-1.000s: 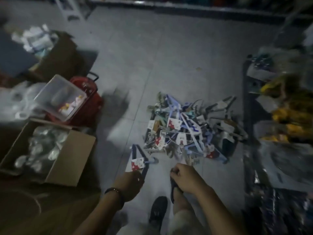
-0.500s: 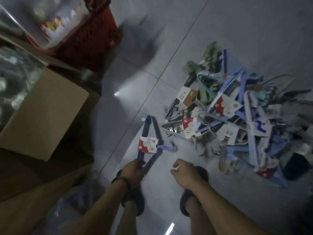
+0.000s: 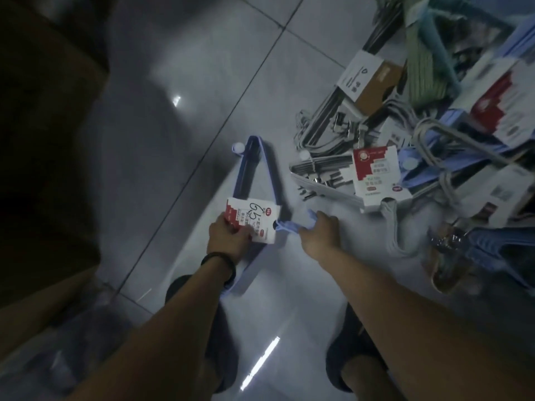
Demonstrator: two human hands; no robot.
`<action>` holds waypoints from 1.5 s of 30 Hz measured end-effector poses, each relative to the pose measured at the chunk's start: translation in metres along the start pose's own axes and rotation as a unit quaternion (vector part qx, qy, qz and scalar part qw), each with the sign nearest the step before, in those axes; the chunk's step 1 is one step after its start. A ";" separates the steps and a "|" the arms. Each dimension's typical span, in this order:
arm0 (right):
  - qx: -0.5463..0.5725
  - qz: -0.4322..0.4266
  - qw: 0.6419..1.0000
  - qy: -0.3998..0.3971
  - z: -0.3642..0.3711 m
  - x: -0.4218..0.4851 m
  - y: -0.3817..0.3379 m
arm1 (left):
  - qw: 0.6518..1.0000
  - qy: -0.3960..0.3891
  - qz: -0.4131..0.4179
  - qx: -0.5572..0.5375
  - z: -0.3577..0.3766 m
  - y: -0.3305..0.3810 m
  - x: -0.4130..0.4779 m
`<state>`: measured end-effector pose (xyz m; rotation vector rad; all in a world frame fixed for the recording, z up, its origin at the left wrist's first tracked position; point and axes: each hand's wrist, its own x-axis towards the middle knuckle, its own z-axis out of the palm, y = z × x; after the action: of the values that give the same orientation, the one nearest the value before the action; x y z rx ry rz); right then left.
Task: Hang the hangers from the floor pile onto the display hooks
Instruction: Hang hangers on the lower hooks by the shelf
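One hanger pack (image 3: pixel 268 169) — two hands (image 3: pixel 228 238) (image 3: pixel 321 230)

Left grip (image 3: pixel 228 238): knuckles up, fingers curled, pinching the hanger pack (image 3: pixel 269 170).
Right grip (image 3: pixel 324 227): fingers curled around that pack's hook (image 3: pixel 289 226).
Arms: both stretched forward and down; left wrist wears a dark band (image 3: pixel 221 269).

At ctr, down by floor (image 3: pixel 185 117), just ahead of shoes (image 3: pixel 341 363): hanger bundle (image 3: pixel 270 175), label card (image 3: pixel 256 217) across its middle, left grip (image 3: pixel 228 238) on card's near-L corner, right grip (image 3: pixel 322 230) on hook (image 3: pixel 289 226) just R of card. To R & further ahead, near but apart from bundle: hanger pile (image 3: pixel 419 134). Far L, well apart from both: box (image 3: pixel 43 117).
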<state>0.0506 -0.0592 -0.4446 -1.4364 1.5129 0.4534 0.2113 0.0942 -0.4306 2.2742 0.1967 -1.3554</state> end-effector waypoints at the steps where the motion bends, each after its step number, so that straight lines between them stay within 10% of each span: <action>1: 0.032 0.012 0.999 0.015 0.004 0.001 0.003 | 1.000 0.004 -0.005 -0.015 0.001 -0.004 -0.002; 16: 0.154 -0.114 0.966 0.172 -0.166 -0.123 -0.018 | 0.969 -0.161 0.036 -0.184 -0.010 0.120 -0.179; 23: 0.304 -0.038 0.942 0.139 -0.289 -0.150 -0.016 | 0.972 -0.155 0.113 -0.136 0.046 0.217 -0.237; 32: 0.201 0.087 0.926 0.306 -0.425 -0.077 0.074 | 0.972 -0.172 0.119 -0.105 0.138 0.279 -0.272; 39: 0.108 0.103 0.983 0.110 -0.406 0.094 0.230 | 0.969 -0.185 0.155 -0.047 0.200 0.277 -0.251; 45: 0.230 0.119 0.958 0.126 -0.436 0.010 0.142 | 0.962 -0.218 0.162 0.000 0.215 0.270 -0.231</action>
<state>-0.2426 -0.3796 -0.2981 -0.9766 1.8593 0.0457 0.0230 -0.2162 -0.2279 1.8413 -0.3088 -1.6215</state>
